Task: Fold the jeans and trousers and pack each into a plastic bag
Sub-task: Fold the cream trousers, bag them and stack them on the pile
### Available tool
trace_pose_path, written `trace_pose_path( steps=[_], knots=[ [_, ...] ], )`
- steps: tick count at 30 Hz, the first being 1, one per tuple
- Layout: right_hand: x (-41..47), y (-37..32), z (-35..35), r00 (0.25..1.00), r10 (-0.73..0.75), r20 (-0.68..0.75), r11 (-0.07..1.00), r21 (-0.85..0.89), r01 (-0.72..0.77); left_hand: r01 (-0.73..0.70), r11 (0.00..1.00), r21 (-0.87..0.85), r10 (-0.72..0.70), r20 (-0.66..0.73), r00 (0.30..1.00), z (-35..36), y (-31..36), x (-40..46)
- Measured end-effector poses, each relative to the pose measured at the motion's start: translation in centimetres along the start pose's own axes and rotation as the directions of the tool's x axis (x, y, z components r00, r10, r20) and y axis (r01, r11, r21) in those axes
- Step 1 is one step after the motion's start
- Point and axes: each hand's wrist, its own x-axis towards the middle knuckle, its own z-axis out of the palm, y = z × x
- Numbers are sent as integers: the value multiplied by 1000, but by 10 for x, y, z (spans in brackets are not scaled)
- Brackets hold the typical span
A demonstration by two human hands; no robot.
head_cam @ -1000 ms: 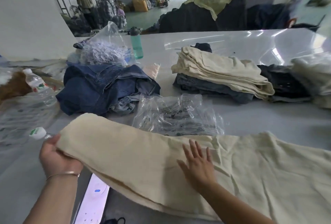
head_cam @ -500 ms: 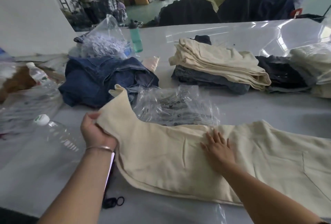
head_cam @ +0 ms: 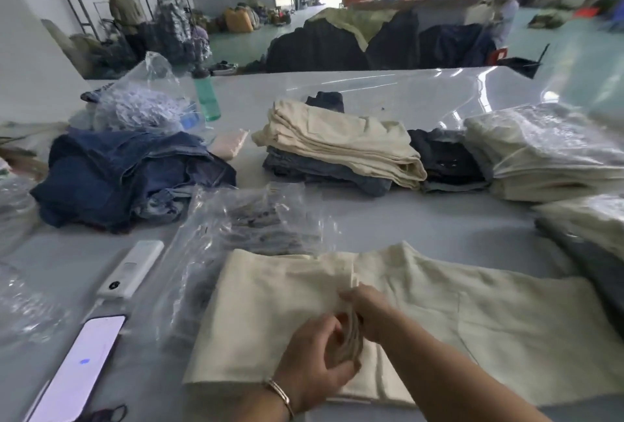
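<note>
At the far left edge a clear crumpled plastic sheet (head_cam: pixel 23 303) is cut off by the frame. A lit smartphone (head_cam: pixel 79 366) lies on the pale grey desk (head_cam: pixel 422 226), its lower end out of view, with a white power bank (head_cam: pixel 131 269) just beyond it. Behind these sits a heap of unfolded dark blue jeans (head_cam: pixel 128 178). A stack of clear plastic bags (head_cam: pixel 243 236) lies between that heap and the cream cotton trousers (head_cam: pixel 456 313), which are spread at the near edge of the desk, one leg folded over toward the middle. The left hand (head_cam: pixel 314 361), a bracelet on its wrist, has its fingers curled round the bunched fabric edge there; the right hand (head_cam: pixel 368 310) pinches the same fold, its fingertips hidden in the cloth. Farther back stands a folded pile of cream and grey trousers (head_cam: pixel 341 148), and at the right, blurred bagged cream garments (head_cam: pixel 547 151) run off the frame
</note>
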Motion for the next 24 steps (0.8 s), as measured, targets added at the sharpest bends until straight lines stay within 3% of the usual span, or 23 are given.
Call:
trace_pose_path(
  steps=[2,4,6,8,10,12,14,17,20,24],
  knots=[
    [0,1,-19,991,-104,88,994,-38,107,-1,1000,-2,1,-77,997,7,-5,-7],
    [-4,-17,-27,954,-233,188,971,-16,240,14,996,-90,-38,-268,963,0,-12,-6],
    [-3,-31,-41,929,-300,219,953,21,303,122,991,-63,-137,-396,908,-13,-22,-3],
    [-3,-33,-63,951,-276,139,960,-10,280,317,940,124,-230,-456,860,-24,-36,-2],
    [0,-24,-86,968,-250,-9,928,-286,237,532,800,278,-387,-440,810,-29,-44,-1],
    [4,-12,-100,965,-241,-101,819,-554,146,628,688,364,-451,-464,762,-28,-53,-2],
    [10,-6,-101,957,-253,-140,777,-619,115,702,620,349,-469,-553,689,-32,-60,-2],
    [16,-4,-94,904,-372,-209,741,-653,154,778,619,110,-601,-571,559,-48,-66,0],
    [15,8,-95,841,-489,-231,685,-699,206,771,633,76,-650,-489,582,-59,-75,1],
    [14,25,-106,860,-467,-204,467,-883,45,764,612,203,-637,-446,628,-55,-82,-2]
  ],
)
